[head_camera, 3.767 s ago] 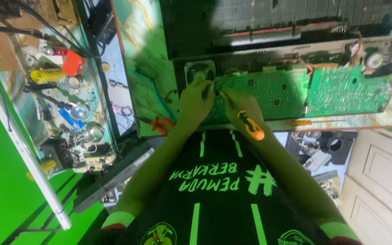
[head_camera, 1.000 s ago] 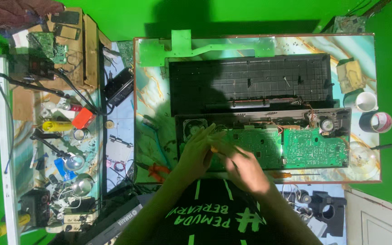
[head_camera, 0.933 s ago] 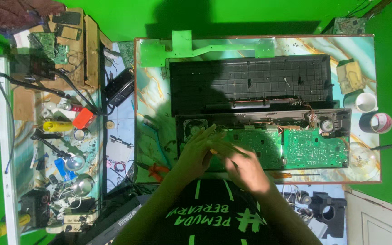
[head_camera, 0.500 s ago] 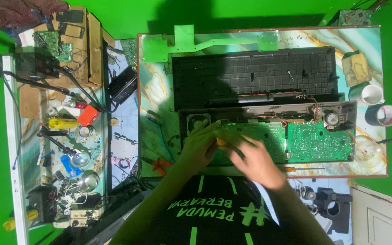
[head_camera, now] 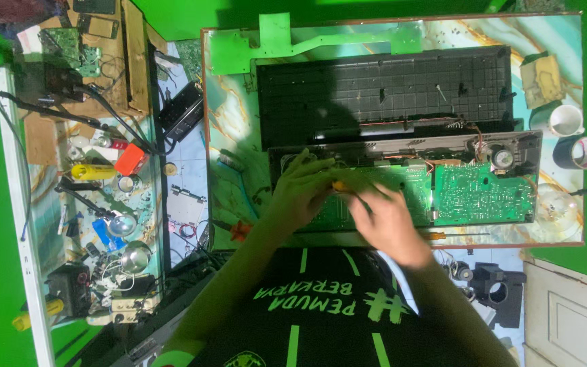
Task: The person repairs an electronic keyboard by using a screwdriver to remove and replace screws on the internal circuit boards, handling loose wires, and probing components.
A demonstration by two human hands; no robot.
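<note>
Hands meet over the near left part of the long green printed circuit board (head_camera: pixel 402 197), which lies component-side hidden, solder face up, inside the opened black plastic chassis (head_camera: pixel 382 102) of an elongated appliance. Left hand (head_camera: pixel 304 194) lies flat-fingered on the board's left end, apparently to steady it; its grip is spread and pressing, not pinching anything that can be made out. Right hand (head_camera: pixel 385 221) is blurred; its grip appears curled around a small orange-handled tool (head_camera: pixel 340 185) whose tip end shows between the two hands, though the exact finger closure cannot be told. The tool thus sits just left of the right grip and touches or nearly touches the left fingers, directly over the board. Beyond the hands, a second, squarer green circuit board (head_camera: pixel 484 194) adjoins the long one to the right, with a round silver component (head_camera: pixel 503 158) above it. A slim orange-handled screwdriver (head_camera: pixel 453 235) lies along the near edge of the marbled counter (head_camera: pixel 232 122), likely kept within reach. A white cup (head_camera: pixel 566 120) and a dark tape roll (head_camera: pixel 580 152) stand at the counter's right edge, well apart. A cluttered side bench (head_camera: pixel 96 197) of tools stands to the left.
</note>
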